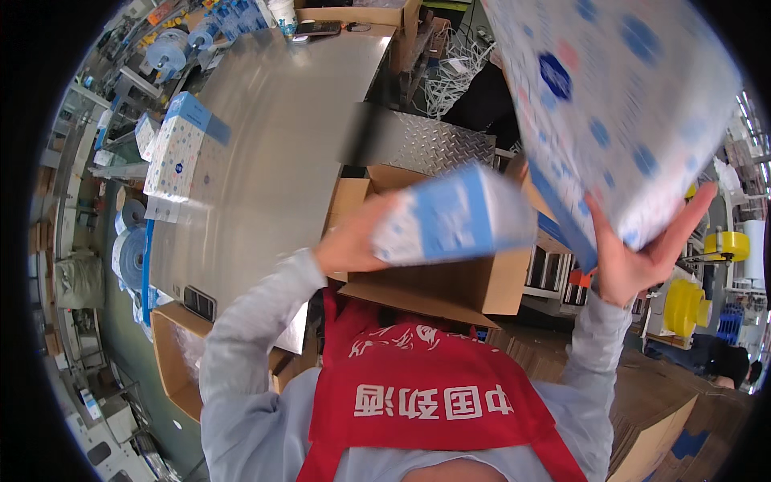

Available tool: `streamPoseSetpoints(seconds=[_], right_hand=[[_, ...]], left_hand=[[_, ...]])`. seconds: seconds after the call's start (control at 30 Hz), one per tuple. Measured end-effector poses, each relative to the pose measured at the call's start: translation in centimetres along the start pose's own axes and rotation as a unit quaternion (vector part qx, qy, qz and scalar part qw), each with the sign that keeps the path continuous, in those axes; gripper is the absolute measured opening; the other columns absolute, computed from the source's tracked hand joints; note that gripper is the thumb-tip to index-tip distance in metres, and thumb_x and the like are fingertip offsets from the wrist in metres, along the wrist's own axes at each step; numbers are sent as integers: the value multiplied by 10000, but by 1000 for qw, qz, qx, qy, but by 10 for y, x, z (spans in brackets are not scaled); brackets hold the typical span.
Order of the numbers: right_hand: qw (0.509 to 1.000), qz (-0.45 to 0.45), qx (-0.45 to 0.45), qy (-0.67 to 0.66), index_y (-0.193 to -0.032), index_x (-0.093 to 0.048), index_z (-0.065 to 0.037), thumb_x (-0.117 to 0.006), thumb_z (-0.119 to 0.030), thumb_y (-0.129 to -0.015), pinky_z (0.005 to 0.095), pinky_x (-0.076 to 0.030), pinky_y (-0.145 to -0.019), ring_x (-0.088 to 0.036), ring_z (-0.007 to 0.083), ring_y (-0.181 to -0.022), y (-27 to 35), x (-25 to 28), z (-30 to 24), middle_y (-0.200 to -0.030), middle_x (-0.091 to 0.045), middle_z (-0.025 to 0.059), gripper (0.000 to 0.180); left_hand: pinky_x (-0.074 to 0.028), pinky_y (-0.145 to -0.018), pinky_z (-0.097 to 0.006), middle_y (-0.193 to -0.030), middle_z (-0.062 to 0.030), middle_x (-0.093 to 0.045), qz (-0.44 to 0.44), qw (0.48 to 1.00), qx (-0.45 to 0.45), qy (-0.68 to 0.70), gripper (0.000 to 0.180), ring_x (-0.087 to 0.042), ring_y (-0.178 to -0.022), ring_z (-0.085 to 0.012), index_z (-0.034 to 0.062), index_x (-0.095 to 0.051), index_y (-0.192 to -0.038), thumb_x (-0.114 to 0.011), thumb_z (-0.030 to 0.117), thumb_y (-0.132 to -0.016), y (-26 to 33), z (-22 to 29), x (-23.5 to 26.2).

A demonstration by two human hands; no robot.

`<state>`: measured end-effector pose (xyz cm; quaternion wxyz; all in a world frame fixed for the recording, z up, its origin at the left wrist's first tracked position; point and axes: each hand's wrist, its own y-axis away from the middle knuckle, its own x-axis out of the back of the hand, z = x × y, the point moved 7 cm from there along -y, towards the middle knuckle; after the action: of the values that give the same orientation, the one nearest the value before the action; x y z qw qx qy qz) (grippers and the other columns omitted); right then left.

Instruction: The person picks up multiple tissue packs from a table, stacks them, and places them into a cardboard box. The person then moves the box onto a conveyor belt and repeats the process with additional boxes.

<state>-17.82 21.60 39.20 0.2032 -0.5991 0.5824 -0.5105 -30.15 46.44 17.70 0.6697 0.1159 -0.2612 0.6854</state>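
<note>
My left hand [353,234] grips one end of a blurred white-and-blue plastic-wrapped pack [454,215], held over an open cardboard box [434,287]. Raised on the right, a large white wrapped pack [618,104] with blue and pink spots tilts in the grasp of my right hand [638,261]. The right thumb lies along its lower face and the fingers reach up its far side. Much of the box's inside is hidden behind the smaller pack.
A metal table [273,112] extends to the left, with a similar pack [181,153] standing on it and a phone [199,303] near its close edge. Film rolls [128,257] lie beyond. Flattened cartons [658,410] are stacked at lower right. Yellow reels [683,308] stand farther right.
</note>
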Motion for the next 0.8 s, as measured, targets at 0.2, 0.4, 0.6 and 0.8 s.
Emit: streamPoseSetpoints(seconds=[0.2,0.4,0.6,0.8], right_hand=[[932,-343,-27,-112,-1371,-423,-26,-778,-131,-610,451,-349,-1008,-454,436,-1158,210,-78,75,-1307,-454,236,846],[835,-543,-32,-82,-1455,-296,-125,-768,-149,-602,493,-380,-832,-480,367,-1028,349,-233,114,-1081,-532,148,976],[736,-672,-78,36,-1497,-146,-230,-623,-322,-823,606,-84,-1098,-176,372,-1393,453,-296,131,-1524,-200,155,831],[662,-742,-45,101,-1485,-208,-145,-508,-415,-893,622,-20,-1088,-77,392,-1416,481,-314,43,-1523,-135,226,717]], left_hand=[[-470,-822,-425,-936,-168,-662,-186,972,142,-18,304,-627,-947,-313,80,-671,-998,-653,241,-740,-3,1,-82],[-469,-802,-429,-908,-154,-636,-276,941,50,-187,343,-607,-903,-319,103,-644,-1047,-669,236,-731,20,-118,-228],[-448,-852,-456,-1018,-156,-609,22,972,23,-234,364,-560,-974,-351,71,-618,-1078,-657,237,-756,41,-117,-23],[-353,-975,-530,-1312,-250,-390,443,638,352,-523,747,-385,-1184,-442,126,-409,-1371,-723,325,-723,211,-215,338]])
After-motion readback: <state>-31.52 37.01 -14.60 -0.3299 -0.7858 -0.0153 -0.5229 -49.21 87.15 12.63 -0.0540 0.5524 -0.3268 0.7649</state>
